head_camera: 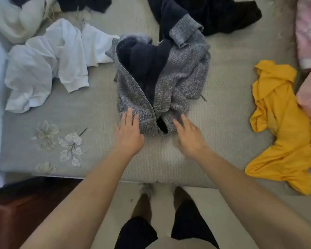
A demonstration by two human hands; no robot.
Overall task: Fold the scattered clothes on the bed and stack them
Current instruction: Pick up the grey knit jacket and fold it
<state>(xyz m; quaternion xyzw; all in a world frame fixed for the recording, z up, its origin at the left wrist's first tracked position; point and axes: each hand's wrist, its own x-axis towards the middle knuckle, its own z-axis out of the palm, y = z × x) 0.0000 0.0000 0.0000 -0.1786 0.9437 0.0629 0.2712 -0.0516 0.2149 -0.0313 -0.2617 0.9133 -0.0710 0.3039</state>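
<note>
A grey knitted garment with a dark navy lining (178, 78) lies crumpled in the middle of the bed (97, 112). My left hand (128, 131) lies with straight fingers on the garment's near left edge. My right hand (188, 135) reaches with spread fingers to its near right edge, slightly blurred, holding nothing. A white shirt (48, 63) lies scattered to the left, a yellow garment (284, 123) to the right, a black garment (223, 13) at the back.
A cream garment (16, 18) and a dark one (84, 2) lie at the back left. Pink cloth (309, 33) lies along the right edge. The bed's near edge runs just in front of my legs, with a dark wooden floor (25, 203) at the lower left.
</note>
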